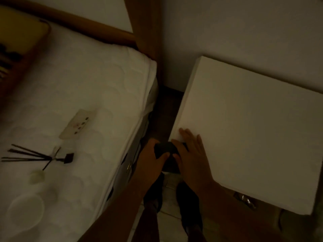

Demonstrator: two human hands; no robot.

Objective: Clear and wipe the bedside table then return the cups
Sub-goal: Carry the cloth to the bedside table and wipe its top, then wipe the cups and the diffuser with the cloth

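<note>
The white bedside table (253, 130) stands at the right with a bare top. At its near left corner my left hand (152, 159) grips a dark cloth (165, 150), thumb curled over it. My right hand (190, 154) lies flat with straight fingers on the table's corner, its thumb touching the cloth. On the bed at the lower left sit a large pale cup (26, 211) and a smaller pale cup (37, 176).
The white mattress (78, 88) fills the left. A white remote (77, 124) and a bundle of dark sticks (35, 156) lie on it. A narrow dark gap (164, 116) separates bed and table. The wall stands behind the table. My feet are below.
</note>
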